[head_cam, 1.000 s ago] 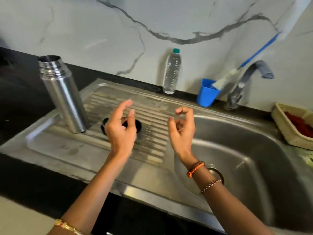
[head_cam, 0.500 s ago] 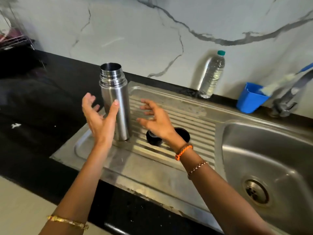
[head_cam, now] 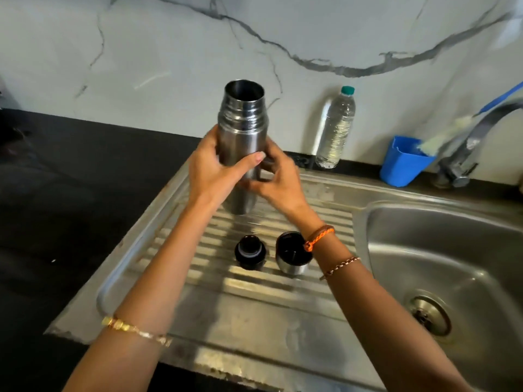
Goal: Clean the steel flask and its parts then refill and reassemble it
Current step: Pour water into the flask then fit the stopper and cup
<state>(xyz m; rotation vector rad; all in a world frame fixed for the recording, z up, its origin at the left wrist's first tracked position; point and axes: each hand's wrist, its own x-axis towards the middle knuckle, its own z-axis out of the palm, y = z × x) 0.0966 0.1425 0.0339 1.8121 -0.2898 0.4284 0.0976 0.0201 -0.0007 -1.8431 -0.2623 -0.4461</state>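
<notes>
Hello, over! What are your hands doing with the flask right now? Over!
Both hands, left hand and right hand, gripping open flask. Stopper and cup lid on drainboard. Nothing blocking.

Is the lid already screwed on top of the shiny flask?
No, the flask has an open mouth at the top, while the black stopper and the cup lid sit on the ribbed sink drainboard.

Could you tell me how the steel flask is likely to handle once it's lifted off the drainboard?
The flask is probably rigid, being steel. It is tall and narrow, so likely to tip if bumped. Its polished wall may be slippery, which may be why both the left hand and right hand hold it.
</notes>
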